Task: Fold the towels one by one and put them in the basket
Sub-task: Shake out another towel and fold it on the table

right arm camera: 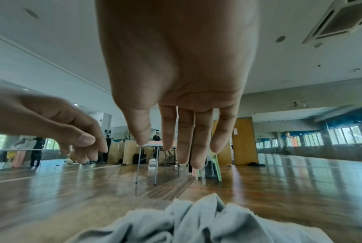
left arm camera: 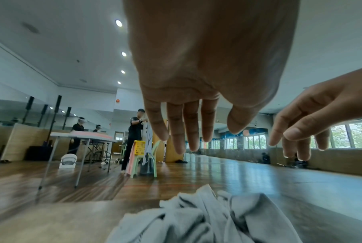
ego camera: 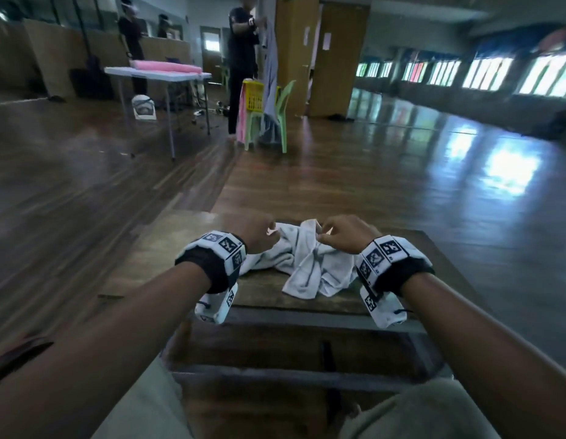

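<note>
Both of the person's hands are hovering just above a crumpled white towel that is lying in a heap on a low wooden table in front of their knees. The left hand is hanging relaxed, fingers straight and spread, holding nothing. The right hand is doing the same, its fingers pointing down over the cloth without touching it. Farther off across the glossy wood floor, another person is standing and lifting a grey cloth beside a yellow basket sitting on a green plastic chair. To that person's left, a folding table is carrying something pink.
</note>
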The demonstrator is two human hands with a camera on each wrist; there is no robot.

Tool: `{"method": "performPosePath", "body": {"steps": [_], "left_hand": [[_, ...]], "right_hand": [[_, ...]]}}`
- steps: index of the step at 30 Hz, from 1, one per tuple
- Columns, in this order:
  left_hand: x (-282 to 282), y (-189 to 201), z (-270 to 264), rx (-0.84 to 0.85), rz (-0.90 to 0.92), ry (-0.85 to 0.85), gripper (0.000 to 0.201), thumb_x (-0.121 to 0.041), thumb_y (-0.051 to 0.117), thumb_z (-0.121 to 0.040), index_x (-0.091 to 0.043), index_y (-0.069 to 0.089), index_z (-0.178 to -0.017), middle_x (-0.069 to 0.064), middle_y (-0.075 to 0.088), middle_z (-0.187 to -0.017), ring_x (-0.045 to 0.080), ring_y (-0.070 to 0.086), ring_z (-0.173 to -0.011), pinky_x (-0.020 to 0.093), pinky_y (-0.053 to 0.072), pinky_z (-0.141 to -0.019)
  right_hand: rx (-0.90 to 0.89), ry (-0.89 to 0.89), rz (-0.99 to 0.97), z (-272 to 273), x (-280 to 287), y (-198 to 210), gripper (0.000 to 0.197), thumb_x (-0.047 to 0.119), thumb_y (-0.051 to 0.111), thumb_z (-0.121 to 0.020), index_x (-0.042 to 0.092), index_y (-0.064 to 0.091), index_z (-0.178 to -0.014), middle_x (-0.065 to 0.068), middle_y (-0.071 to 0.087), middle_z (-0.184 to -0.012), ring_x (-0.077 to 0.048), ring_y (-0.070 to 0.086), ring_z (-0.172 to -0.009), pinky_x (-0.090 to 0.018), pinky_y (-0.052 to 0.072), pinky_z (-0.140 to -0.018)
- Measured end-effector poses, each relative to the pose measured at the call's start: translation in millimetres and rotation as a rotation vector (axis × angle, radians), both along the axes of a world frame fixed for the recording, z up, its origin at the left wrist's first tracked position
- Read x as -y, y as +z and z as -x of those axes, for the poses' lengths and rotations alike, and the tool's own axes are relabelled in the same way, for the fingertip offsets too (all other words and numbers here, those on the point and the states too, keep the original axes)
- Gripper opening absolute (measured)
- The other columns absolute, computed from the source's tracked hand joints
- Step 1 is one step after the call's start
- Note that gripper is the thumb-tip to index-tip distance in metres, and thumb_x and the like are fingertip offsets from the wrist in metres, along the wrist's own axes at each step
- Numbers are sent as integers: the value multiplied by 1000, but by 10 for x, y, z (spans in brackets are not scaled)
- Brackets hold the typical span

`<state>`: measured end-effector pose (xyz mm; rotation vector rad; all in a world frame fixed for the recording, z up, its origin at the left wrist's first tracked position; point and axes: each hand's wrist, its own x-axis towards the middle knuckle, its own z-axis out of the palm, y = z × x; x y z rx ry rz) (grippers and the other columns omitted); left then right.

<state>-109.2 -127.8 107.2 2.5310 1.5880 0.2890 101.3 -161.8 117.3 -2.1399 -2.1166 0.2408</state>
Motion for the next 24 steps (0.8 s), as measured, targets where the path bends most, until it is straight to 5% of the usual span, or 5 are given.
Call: {"method": "performPosePath", "body": {"steps": [8,13,20,24], "left_hand": [[-272,-1043,-392,-28,192,-72,27,-33,47,-90,-10,63,-91,10,66,-102,30,58,-94,30,40,-72],[-504,-1579,-529,-10,275,0,27,-32,48,-90,-10,63,-85,8,65,-91,28,61,-83,30,42,-66],[-588,-1850,-643,40,219,31,23,-35,54,-87,-13,62,-88,8,66,-99,30,60,-96,39,47,-81],[-612,-1803,-647,169,272,55,19,-33,53,-88,-16,56,-83,10,65,-98,29,60,-96,39,45,-80]], "right_hand": [[-5,66,58,-83,-266,-898,29,25,56,-88,16,65,-114,-3,66,-117,-21,58,-111,-25,37,-87],[41,136,40,-32,-545,-1422,34,13,49,-90,23,62,-120,-2,60,-125,-23,42,-123,-34,23,-92],[258,258,-23,76,-809,-1730,50,9,48,-87,37,50,-128,12,54,-131,-22,36,-119,-39,17,-82],[316,299,-57,92,-814,-1686,36,22,50,-90,34,54,-124,12,58,-125,-22,36,-123,-39,12,-84]]}}
